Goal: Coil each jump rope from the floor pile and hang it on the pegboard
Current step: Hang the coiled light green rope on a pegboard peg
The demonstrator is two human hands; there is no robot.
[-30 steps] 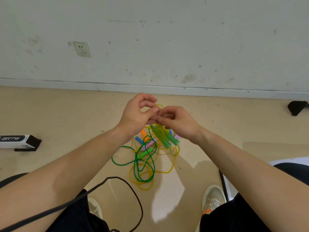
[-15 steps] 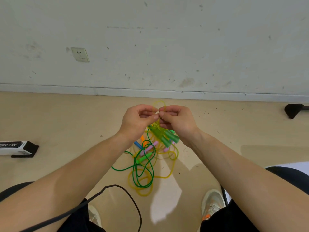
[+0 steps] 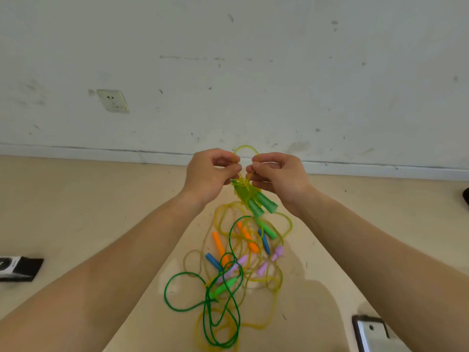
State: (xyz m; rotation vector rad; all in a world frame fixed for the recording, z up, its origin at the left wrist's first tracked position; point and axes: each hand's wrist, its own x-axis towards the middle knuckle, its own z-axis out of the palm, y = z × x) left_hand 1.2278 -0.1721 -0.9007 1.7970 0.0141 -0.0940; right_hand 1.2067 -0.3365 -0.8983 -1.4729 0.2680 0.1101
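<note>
My left hand point(image 3: 209, 174) and my right hand point(image 3: 279, 175) are held up side by side, each pinching a yellow jump rope cord. A small yellow loop point(image 3: 245, 148) arches above the fingertips. Below them the cord is wound tight around two dark green handles point(image 3: 262, 203), which hang tilted in the air. On the floor underneath lies the pile of jump ropes point(image 3: 236, 270): yellow and green cords tangled with orange, blue, purple and light green handles. No pegboard is in view.
A white wall with a socket point(image 3: 113, 100) and a baseboard runs behind the pile. A black-and-white box point(image 3: 17, 269) lies on the floor at the left edge. A grey metal piece point(image 3: 373, 334) shows at the bottom right. A dark object point(image 3: 466, 195) sits at the right edge.
Both hands have risen with the wound rope, lifting its green handles clear of the pile. The view has tilted, so more of the pile shows below and my legs have left the frame.
</note>
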